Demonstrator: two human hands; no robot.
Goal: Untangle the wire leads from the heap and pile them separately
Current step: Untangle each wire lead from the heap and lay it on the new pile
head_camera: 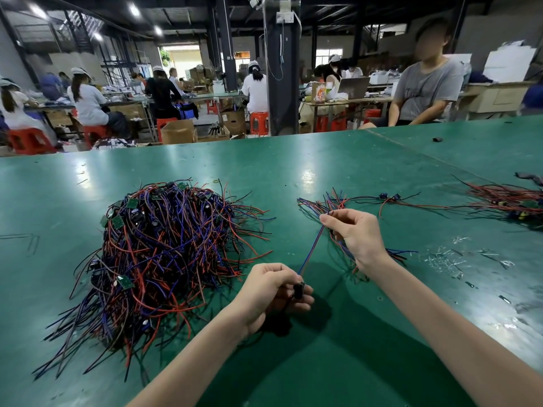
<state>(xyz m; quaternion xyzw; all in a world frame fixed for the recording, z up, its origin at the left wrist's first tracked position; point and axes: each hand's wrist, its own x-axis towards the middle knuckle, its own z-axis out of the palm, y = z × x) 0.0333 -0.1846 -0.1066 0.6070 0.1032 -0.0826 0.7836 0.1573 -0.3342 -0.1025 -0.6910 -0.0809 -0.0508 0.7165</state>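
Bright, even light from ceiling lamps (134, 10) beyond the table (205, 165), w/ white glare patches on the tabletop's far half. Soft dark shadows sit near the table's front edge. Tabletop is sharp; bg behind the table looks softer, & straight lines bow toward frame edges.

Left grip (273, 292), right grip (355, 233), both curled.
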